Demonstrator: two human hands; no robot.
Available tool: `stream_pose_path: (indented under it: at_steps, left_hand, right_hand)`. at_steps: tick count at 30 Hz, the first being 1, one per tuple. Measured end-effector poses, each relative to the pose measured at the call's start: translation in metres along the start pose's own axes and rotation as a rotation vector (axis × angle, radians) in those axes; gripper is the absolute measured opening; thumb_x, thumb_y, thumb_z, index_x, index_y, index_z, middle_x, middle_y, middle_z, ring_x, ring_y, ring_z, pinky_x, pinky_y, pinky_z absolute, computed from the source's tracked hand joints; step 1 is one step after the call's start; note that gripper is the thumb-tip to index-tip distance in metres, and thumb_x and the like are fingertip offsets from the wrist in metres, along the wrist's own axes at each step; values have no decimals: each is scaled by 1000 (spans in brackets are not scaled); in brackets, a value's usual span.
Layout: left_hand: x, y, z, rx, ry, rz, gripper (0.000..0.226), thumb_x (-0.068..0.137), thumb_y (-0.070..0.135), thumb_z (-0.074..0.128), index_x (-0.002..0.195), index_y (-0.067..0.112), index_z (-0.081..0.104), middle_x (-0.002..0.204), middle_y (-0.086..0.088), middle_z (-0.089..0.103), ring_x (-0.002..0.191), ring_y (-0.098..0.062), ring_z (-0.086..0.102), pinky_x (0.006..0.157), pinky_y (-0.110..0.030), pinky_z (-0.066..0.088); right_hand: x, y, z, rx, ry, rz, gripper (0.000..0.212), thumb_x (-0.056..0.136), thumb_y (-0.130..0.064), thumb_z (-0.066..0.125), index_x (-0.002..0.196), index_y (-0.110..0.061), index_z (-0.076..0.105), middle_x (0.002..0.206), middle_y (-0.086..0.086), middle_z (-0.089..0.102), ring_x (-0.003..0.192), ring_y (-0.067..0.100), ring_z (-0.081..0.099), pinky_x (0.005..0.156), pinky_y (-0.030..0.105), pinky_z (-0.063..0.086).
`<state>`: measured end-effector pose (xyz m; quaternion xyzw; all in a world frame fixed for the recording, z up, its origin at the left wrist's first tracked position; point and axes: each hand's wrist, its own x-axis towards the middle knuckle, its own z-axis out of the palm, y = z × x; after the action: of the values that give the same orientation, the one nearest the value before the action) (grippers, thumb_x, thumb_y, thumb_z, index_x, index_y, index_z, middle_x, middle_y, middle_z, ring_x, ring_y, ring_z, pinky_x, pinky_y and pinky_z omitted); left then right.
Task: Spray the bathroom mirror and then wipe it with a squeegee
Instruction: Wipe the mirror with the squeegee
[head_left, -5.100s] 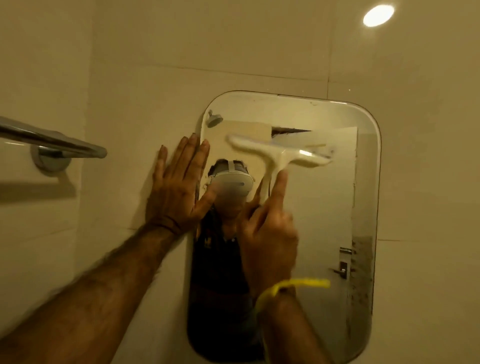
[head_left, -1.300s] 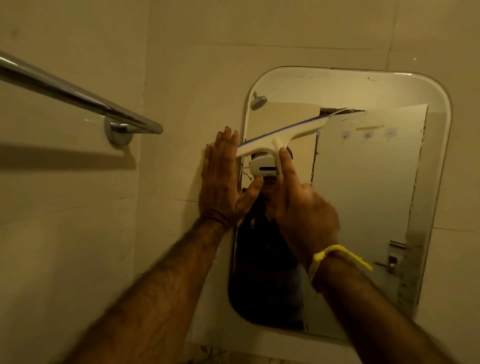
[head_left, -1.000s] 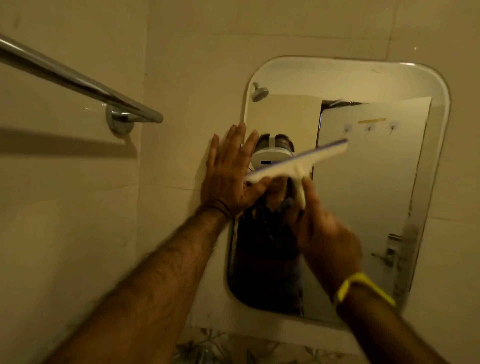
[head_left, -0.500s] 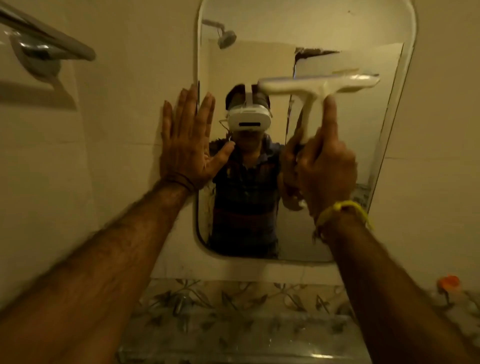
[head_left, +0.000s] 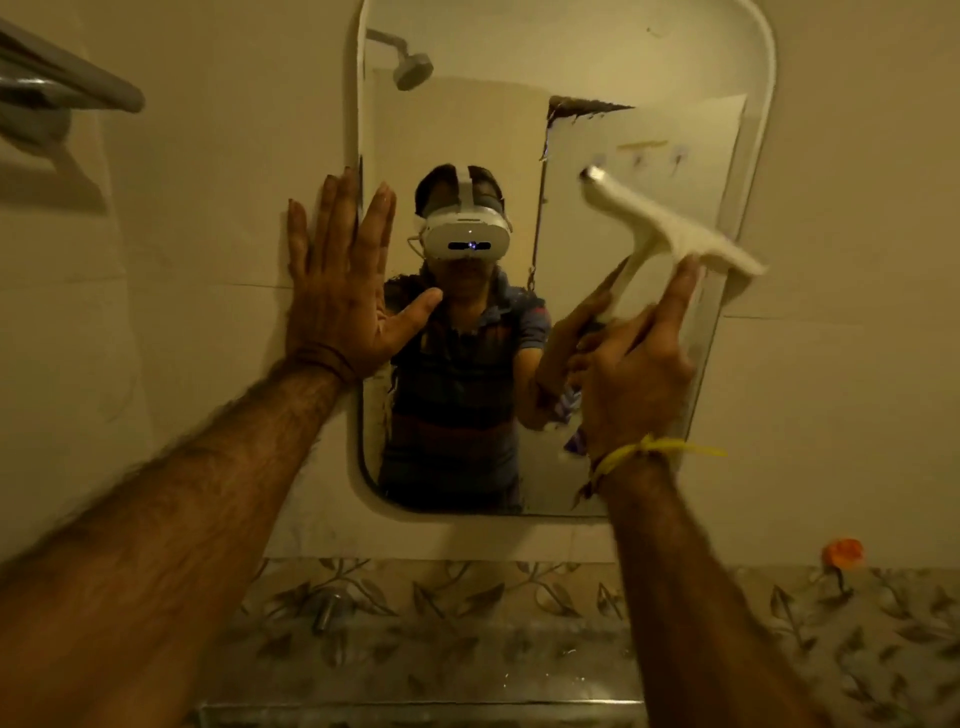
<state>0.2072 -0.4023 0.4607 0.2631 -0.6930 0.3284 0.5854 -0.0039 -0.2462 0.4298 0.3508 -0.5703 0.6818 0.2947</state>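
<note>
Right hand (head_left: 631, 374) was clenched on the squeegee (head_left: 670, 231) handle, index finger up behind the blade, at the mirror (head_left: 597, 67) right edge. Left hand (head_left: 343, 291) lay flat, splayed, holding nothing. I'd judged best: level the tilted blade, even pressure, overlap passes.

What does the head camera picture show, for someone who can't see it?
A right hand holds a white squeegee tilted at the right side of a bathroom mirror. The left hand is spread flat across the mirror's left edge.
</note>
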Motion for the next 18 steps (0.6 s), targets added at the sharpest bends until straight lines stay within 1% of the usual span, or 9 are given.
stream_pose_path:
  at_steps: [3,5,7,8,9,11,13,15,18]
  left_hand:
    - [-2,-1,2,1,23,3,93,93,68,48,161,13,16,166,-22,17,155,-37,14,123,-62,2]
    - [-2,-1,3,-5,30,2,94,92,68,48,161,13,16,166,-22,17,155,-36,14,123,-61,2]
    - [-1,-2,4,-5,30,-4,95,92,69,48,161,14,16,166,-21,17,156,-35,12,124,-61,1]
    - [-1,-3,4,-3,29,-8,95,91,69,49,161,14,15,167,-21,17,156,-35,12,124,-60,0]
    - [-2,-3,4,-2,26,-10,96,91,69,49,161,14,15,167,-21,16,156,-34,11,124,-60,0]
    - [-2,-2,4,-4,20,-11,96,91,69,49,162,14,14,167,-20,16,157,-34,10,124,-59,-1]
    - [-1,-2,3,-5,17,-10,96,91,69,48,161,14,15,167,-20,15,156,-34,10,124,-58,-2]
    - [0,-3,3,-7,20,-5,94,92,67,48,161,14,14,167,-21,15,156,-34,11,124,-58,-2]
    - [-1,-4,3,-19,25,-7,91,93,64,46,162,15,12,167,-20,15,156,-34,11,125,-52,-6]
  right_hand:
    - [-45,7,-10,-14,-29,-1,59,99,-33,33,155,-23,17,61,5,59,45,16,54,43,36,53]
    - [-27,8,-7,16,-1,-5,60,98,-37,30,155,-25,17,59,2,58,43,14,53,40,31,52]
    - [13,-1,-2,55,71,35,60,97,-39,27,154,-25,19,54,-7,49,39,6,48,35,13,43]
    - [29,-7,0,66,119,48,59,97,-36,29,154,-21,23,52,-12,43,37,2,42,33,7,37]
    - [35,-11,0,63,153,52,58,98,-33,30,153,-19,26,51,-14,39,36,0,39,33,5,35]
    - [15,-12,2,72,125,81,57,100,-34,29,155,-21,21,51,-11,45,37,1,43,35,8,41]
    - [-32,-6,1,70,-3,93,58,102,-33,30,155,-30,8,58,-2,57,43,6,53,41,21,52]
    - [-65,-7,-4,52,-103,68,61,102,-30,34,153,-36,1,64,2,61,49,10,57,48,31,57]
    - [-38,-20,6,97,-80,48,62,98,-43,28,155,-31,7,66,3,62,51,13,60,49,31,58]
